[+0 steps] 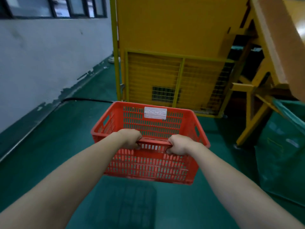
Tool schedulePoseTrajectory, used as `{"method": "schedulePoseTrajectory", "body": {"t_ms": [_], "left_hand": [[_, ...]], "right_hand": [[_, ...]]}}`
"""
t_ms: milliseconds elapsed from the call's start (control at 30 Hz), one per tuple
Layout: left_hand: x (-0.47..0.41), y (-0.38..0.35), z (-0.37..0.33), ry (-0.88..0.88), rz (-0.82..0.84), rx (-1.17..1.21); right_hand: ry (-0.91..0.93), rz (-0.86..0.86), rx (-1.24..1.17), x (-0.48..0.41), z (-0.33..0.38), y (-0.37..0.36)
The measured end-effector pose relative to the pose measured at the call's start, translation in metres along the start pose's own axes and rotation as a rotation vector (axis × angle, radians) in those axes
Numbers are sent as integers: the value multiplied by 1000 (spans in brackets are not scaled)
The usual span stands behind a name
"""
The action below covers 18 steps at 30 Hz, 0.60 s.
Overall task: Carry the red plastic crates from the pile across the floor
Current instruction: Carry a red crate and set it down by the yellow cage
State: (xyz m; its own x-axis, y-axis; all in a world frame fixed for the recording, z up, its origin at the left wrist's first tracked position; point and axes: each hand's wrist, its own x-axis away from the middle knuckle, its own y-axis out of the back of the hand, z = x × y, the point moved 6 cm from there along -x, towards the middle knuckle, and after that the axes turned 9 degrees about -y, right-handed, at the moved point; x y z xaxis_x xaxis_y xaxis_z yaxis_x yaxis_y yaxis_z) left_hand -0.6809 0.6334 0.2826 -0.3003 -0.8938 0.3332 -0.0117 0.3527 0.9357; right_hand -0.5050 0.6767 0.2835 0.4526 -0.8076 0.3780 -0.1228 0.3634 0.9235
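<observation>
Head view: you are gripping the crate [153,124] by its near rim with both hands. Your left hand [130,138] and right hand [179,144] are sitting side by side on that rim, fingers curling under the edge, arms reaching out straight. The crate is hanging in front of you at the middle of the scene, tilting slightly, clear of the floor [49,154], and it is casting a slatted shadow [125,207] nearer to you.

The crate is red plastic, rectangular and open-topped, with slotted walls, handle cut-outs in its left and right ends and a white label [155,112] on the far wall.

The floor is showing as smooth green paint. On the left a pale wall [41,55] with chipped paint along its foot is running away under dark-framed windows [54,7], and a black cable [85,99] is lying at its base. Just beyond the crate a yellow machine [165,30] is standing with a wire mesh guard [155,75] low on its front. A green bin [283,146] is sitting at the right.
</observation>
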Motion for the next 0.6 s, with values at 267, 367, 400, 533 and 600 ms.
{"method": "schedulePoseTrajectory", "body": {"t_ms": [267,367,400,533,600], "left_hand": [[-93,39,102,57,-57,2],[-136,54,160,66,-57,-6],[-152,61,182,62,-59,-4],[-211,97,270,42,-37,-28],[-238,117,310,30,-19,-45]], "right_hand": [[66,-18,68,-146,3,56],[64,-7,78,-214,13,78],[58,2,68,-239,17,87],[20,4,26,-334,34,129],[6,-6,13,-377,43,149]]}}
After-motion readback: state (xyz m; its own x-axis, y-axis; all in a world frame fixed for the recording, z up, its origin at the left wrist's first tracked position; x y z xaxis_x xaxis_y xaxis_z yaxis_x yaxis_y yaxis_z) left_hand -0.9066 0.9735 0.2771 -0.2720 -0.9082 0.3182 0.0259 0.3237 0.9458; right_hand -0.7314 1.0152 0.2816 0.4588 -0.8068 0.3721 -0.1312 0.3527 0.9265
